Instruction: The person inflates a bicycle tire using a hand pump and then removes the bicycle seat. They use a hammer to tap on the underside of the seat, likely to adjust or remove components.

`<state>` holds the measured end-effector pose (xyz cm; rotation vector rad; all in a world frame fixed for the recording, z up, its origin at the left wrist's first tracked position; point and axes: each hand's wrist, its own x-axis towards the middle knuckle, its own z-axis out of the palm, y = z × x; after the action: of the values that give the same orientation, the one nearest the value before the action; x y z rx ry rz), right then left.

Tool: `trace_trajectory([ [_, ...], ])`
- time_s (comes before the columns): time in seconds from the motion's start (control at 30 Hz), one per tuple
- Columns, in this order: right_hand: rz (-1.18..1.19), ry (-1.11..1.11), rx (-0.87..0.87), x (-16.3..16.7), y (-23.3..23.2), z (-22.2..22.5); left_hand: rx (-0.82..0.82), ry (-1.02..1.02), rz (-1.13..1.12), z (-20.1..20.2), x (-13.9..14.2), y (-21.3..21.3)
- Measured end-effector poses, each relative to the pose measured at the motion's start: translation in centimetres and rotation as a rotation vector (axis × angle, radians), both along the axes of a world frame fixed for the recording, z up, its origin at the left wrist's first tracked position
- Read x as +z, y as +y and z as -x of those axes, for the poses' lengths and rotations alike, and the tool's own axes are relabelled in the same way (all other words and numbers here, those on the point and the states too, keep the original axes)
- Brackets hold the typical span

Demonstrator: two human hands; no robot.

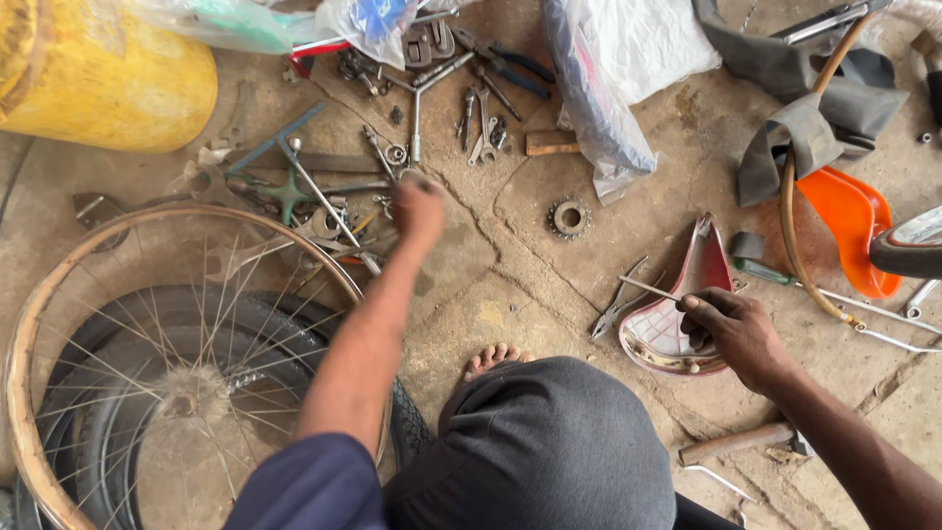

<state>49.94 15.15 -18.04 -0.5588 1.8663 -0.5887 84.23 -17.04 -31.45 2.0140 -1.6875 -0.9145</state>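
Observation:
My left hand (419,209) reaches forward over a scatter of wrenches and metal tools (324,186) on the concrete floor; it looks closed, and I cannot make out anything in it. My right hand (738,332) rests on an upturned red bicycle saddle (677,314), gripping its near edge. A pair of pliers (620,299) lies just left of the saddle. A small toothed sprocket (568,217) sits on the floor between the two hands.
A spoked wheel rim (59,294) lies over a black tyre (245,334) at left. A yellow drum (108,74) stands top left. Plastic bags (628,59), an orange plastic part (854,226), rubber tube (814,128) and a wooden handle (736,444) lie around. My bare foot (494,358) shows by my knee.

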Motion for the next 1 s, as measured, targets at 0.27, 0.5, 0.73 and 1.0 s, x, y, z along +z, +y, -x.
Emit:
trace_trajectory([
  [0.27, -0.012, 0.010, -0.043, -0.7, 1.5, 0.7, -0.412, -0.385, 0.082, -3.5, 2.7, -1.0],
  [0.5, -0.008, 0.084, -0.017, -0.9, 2.4, 2.3, -0.409, -0.456, 0.021, -1.2, 2.2, -1.3],
  [0.73, 0.044, 0.147, -0.086, 3.4, 3.5, 6.8, -0.711, -0.269, -0.022, 5.0, 7.6, -1.9],
  [1.0, 0.081, 0.348, -0.169, 11.8, 10.0, 9.0, -1.837, -0.434, 0.107, 22.8, 23.3, 4.5],
])
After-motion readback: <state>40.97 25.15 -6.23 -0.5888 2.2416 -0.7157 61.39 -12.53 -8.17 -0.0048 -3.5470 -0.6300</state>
